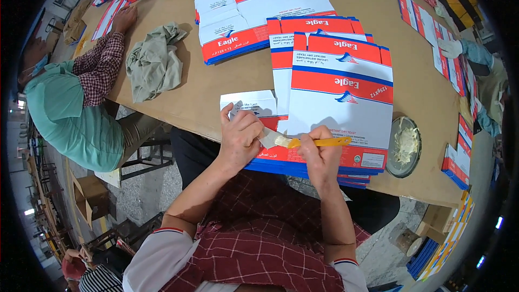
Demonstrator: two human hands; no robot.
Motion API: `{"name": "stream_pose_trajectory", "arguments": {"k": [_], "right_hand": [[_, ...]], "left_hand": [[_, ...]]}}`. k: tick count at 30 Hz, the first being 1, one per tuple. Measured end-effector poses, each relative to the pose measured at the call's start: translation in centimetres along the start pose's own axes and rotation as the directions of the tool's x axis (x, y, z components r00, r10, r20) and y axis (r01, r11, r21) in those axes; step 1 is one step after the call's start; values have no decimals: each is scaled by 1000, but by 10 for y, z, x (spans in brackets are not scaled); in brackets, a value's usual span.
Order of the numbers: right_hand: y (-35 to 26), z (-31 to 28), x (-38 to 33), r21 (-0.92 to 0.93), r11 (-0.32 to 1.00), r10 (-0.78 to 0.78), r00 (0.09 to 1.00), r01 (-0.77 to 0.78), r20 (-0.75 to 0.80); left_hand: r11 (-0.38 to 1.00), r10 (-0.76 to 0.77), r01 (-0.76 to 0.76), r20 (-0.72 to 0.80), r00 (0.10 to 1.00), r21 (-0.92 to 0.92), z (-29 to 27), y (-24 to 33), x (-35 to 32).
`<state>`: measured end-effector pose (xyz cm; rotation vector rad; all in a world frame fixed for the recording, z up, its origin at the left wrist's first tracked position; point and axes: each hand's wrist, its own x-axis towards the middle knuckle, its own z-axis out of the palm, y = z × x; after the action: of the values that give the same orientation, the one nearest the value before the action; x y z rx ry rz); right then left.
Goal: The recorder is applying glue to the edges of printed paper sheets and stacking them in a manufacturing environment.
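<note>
Right hand (320,157) grips brush (303,141) beside left hand (240,138).

Glue brushed onto flat carton blank at the surface edge.
A yellow-handled brush (308,141) is held in the right hand (320,157), bristles on a flap pinned by the left hand (241,136). A stack of red, white and blue carton blanks (339,103) is spread on the brown surface (205,86). A round glue dish (403,147) sits just right; a crumpled grey-green rag (154,62) lies left, near a seated person's checked sleeve (100,67).
</note>
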<state>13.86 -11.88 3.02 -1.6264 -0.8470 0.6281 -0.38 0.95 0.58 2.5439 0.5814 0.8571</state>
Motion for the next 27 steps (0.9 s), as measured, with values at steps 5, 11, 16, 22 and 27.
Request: {"name": "stream_pose_trajectory", "arguments": {"k": [5, 11, 16, 22, 27], "right_hand": [[-2, -4, 7, 290, 951, 140, 986, -108, -93], [4, 5, 11, 249, 959, 153, 987, -134, -58], [0, -1, 13, 236, 943, 241, 970, -235, 1], [1, 2, 15, 323, 919, 248, 968, -226, -29], [4, -7, 16, 280, 908, 302, 950, -311, 79]], "left_hand": [[1000, -5, 5, 0, 1000, -12, 0, 0, 0], [1000, -13, 13, -6, 1000, -26, 0, 1, 1], [999, -7, 6, -27, 1000, -35, -1, 0, 0], [999, -27, 26, -28, 999, -37, 1, 1, 0], [998, -32, 30, -30, 999, -50, 1, 0, 0]]}}
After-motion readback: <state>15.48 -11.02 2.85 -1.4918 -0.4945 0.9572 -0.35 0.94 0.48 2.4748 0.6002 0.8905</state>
